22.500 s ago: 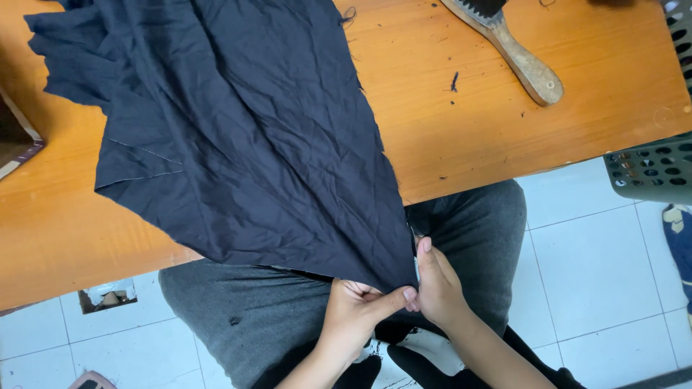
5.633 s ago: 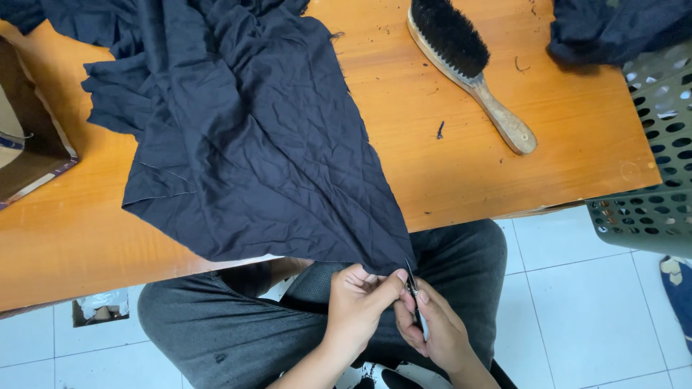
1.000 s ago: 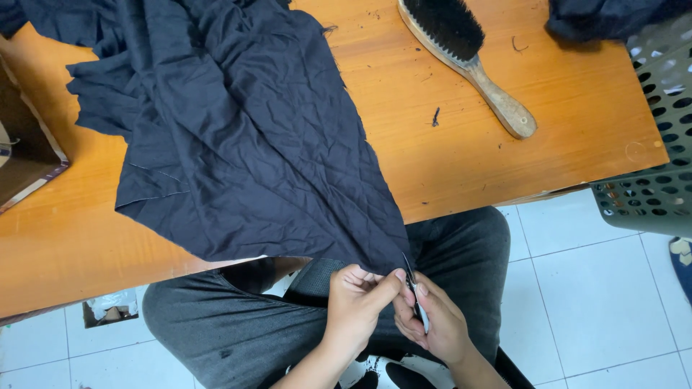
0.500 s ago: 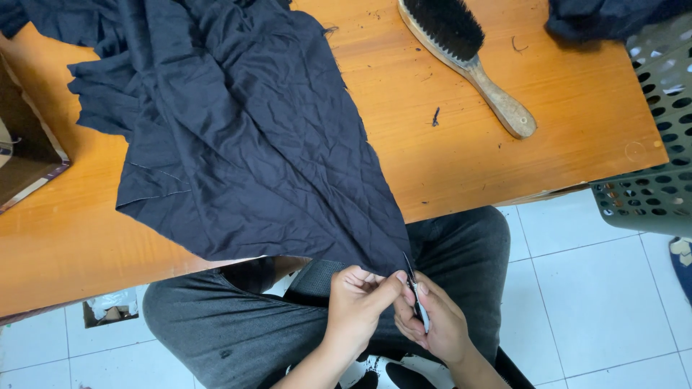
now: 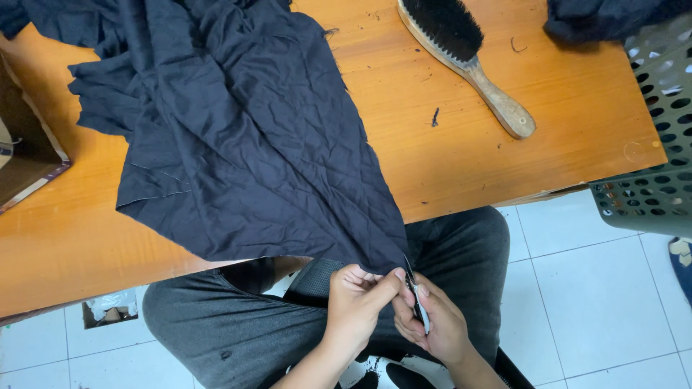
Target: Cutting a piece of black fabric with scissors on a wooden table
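cloth: dark wrinkled fabric (image 5: 238, 130) spread over the wooden table (image 5: 504, 166), one corner pulled off the near edge down to 6 o'clock over the lap, where both hands work it.
left hand: left hand (image 5: 355, 302) has fingers clenched, thumb and forefinger pinching the cloth corner at its tip; looks like it keeps the edge taut for the tool.
right hand: right hand (image 5: 432, 328) is closed around a small thin-bladed tool (image 5: 417, 306), tip up against the cloth corner. Exact kind unclear, maybe thread snips or a seam ripper.
brush: wooden-handled bristle brush (image 5: 465, 61) at 1 o'clock on the table, well apart from the hands, handle pointing toward the near edge, so easy to grab.
basket: grey-green perforated plastic basket (image 5: 649, 194) at 3 o'clock beside the table; contents hidden.
more cloth: dark bundle (image 5: 605, 18) at 2 o'clock, at the basket's top rim.
box: brown box (image 5: 25, 158) at 9 o'clock, mostly cropped, contents can't tell.
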